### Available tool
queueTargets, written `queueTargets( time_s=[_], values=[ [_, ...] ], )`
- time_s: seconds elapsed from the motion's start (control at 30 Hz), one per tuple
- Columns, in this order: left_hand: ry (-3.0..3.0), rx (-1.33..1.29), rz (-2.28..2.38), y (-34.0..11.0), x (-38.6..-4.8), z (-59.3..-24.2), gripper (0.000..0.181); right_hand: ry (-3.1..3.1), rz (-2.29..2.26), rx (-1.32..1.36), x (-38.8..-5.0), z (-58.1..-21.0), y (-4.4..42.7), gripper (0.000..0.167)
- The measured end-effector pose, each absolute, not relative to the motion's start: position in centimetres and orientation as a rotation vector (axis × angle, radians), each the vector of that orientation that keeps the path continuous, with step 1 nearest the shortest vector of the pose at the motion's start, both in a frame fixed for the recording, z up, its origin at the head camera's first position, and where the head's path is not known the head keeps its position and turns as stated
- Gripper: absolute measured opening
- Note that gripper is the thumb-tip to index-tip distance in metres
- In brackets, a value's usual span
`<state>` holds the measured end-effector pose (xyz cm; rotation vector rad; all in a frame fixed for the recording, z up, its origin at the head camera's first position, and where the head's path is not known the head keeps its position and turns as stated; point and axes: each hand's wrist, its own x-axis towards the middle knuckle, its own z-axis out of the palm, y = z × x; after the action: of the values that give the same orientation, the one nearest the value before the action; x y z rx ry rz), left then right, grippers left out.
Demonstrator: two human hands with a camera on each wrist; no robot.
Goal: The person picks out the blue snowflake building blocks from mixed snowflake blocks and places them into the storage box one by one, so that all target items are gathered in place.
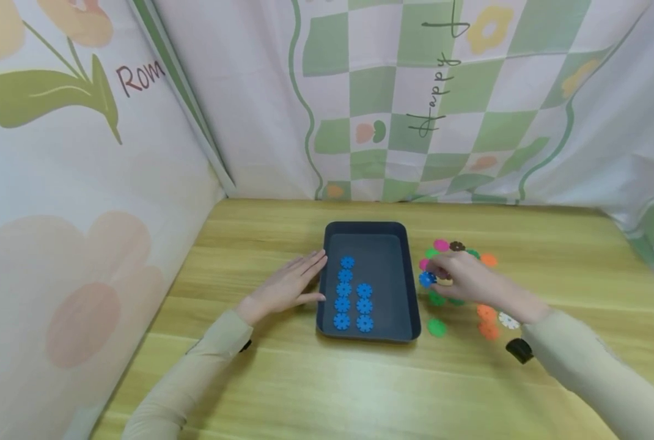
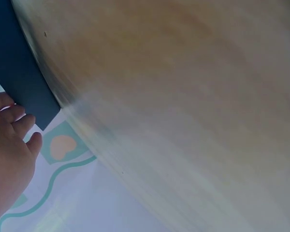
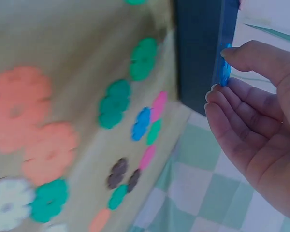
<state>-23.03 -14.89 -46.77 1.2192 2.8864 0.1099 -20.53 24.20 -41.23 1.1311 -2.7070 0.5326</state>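
Observation:
A dark grey tray (image 1: 368,337) lies on the table, holding several blue notched discs (image 1: 343,289) in two columns, the left column longer. My left hand (image 1: 288,286) rests against the tray's left side, its fingers extended; the left wrist view shows this hand (image 2: 12,145) beside the dark tray wall (image 2: 24,63). To the right of the tray, my right hand (image 1: 467,278) is above a spread of coloured discs. Between its thumb and fingers it pinches a blue notched disc (image 3: 225,72), seen nearly edge-on in the right wrist view. Part of the spread is hidden under that hand.
Loose discs lie right of the tray: orange (image 1: 488,313), white (image 1: 508,320), green (image 1: 437,327), pink (image 1: 440,245) and brown (image 1: 456,246). Another blue disc (image 3: 141,124) lies among them. A patterned curtain (image 1: 393,140) hangs behind the wooden table (image 1: 283,379), with a printed cloth at left.

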Motion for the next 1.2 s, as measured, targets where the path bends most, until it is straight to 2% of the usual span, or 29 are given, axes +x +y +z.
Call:
queueTargets(
  time_s=[0.2,0.43,0.67,1.2],
  values=[
    [2.886,1.222,0.093,-14.9,-23.1,-46.8,0.084,-2.846,0.563,1.105,-22.5,-40.0,21.3,0.01],
    [2.879,1.203,0.095,-15.0,-23.1,-46.7,0.085,-2.878,0.493,1.17,-24.5,-40.2,17.8,0.018],
    [2.874,1.206,0.11,-14.9,-23.1,-46.7,0.085,-2.971,0.414,1.252,-25.6,-40.8,14.9,0.018],
    [2.88,1.188,0.122,-14.9,-23.2,-46.8,0.083,-3.073,0.327,1.27,-26.5,-42.5,12.5,0.015]
  ],
)
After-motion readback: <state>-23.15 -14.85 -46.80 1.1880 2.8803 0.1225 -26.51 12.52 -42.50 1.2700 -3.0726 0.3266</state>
